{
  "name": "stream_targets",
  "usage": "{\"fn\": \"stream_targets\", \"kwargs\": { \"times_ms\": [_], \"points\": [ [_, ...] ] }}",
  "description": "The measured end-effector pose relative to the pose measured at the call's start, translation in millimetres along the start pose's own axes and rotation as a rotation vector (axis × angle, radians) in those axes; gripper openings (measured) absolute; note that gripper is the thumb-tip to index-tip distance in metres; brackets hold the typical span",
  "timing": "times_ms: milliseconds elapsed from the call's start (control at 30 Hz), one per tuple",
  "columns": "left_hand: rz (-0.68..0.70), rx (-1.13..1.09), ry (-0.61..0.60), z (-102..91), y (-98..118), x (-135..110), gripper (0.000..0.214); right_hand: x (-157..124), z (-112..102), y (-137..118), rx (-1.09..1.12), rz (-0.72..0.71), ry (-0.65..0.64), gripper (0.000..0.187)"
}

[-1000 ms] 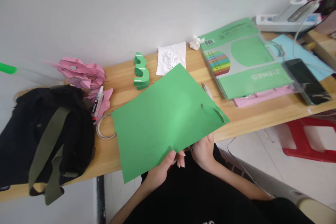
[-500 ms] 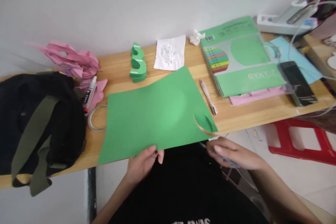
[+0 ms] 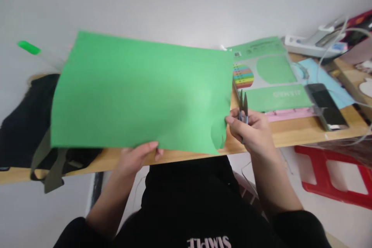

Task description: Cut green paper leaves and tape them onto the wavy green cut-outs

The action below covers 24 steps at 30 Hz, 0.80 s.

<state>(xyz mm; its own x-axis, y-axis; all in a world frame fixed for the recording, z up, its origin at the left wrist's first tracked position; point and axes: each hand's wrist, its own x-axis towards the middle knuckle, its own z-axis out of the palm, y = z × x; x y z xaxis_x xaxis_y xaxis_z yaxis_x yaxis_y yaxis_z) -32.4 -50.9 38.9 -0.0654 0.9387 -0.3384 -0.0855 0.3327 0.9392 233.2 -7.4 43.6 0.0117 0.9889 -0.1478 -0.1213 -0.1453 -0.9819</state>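
Note:
A large sheet of green paper (image 3: 139, 93) is raised above the table, tilted up toward the wall. My left hand (image 3: 136, 155) is closed on its bottom edge, thumb in front. A curved cut with a small rounded flap (image 3: 217, 137) shows near the lower right corner. My right hand (image 3: 252, 126) is wrapped round a pair of scissors (image 3: 243, 106), blades pointing up and slightly apart. Its thumb and fingertips are at the paper's right edge; whether they pinch it, I cannot tell. The sheet hides the middle of the tabletop.
On the left lies a black bag (image 3: 26, 108) with an olive strap. To the right are a green paper pack (image 3: 276, 69), a phone (image 3: 327, 104) and a white power strip (image 3: 314, 46) with cables. A red stool (image 3: 322, 174) stands below the wooden table (image 3: 293, 131).
The green sheet has been lifted off the table and moved up and left, covering the pen, tape and cut pieces. My right hand has risen with the scissors to the sheet's right edge.

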Motion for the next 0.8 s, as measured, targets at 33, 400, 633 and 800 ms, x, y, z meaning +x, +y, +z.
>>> {"fn": "stream_targets", "kwargs": {
  "times_ms": [33,400,633,800],
  "points": [
    [0.047,-0.087,0.016,2.5,2.4,9.5,0.020,2.9,3.7,0.4,0.030,-0.001,-0.003,0.025],
    [-0.010,-0.308,-0.206,74.4,-22.9,28.3,0.044,3.2,32.8,28.3,0.040,0.025,0.045,0.026],
    [-0.073,-0.228,-0.027,85.0,-20.0,27.8,0.034,-0.4,22.9,31.0,-0.019,0.032,0.068,0.028],
    [-0.100,-0.191,0.007,87.3,-23.3,26.7,0.025,-24.1,13.1,18.1,0.082,0.228,-0.098,0.039]
  ]
}}
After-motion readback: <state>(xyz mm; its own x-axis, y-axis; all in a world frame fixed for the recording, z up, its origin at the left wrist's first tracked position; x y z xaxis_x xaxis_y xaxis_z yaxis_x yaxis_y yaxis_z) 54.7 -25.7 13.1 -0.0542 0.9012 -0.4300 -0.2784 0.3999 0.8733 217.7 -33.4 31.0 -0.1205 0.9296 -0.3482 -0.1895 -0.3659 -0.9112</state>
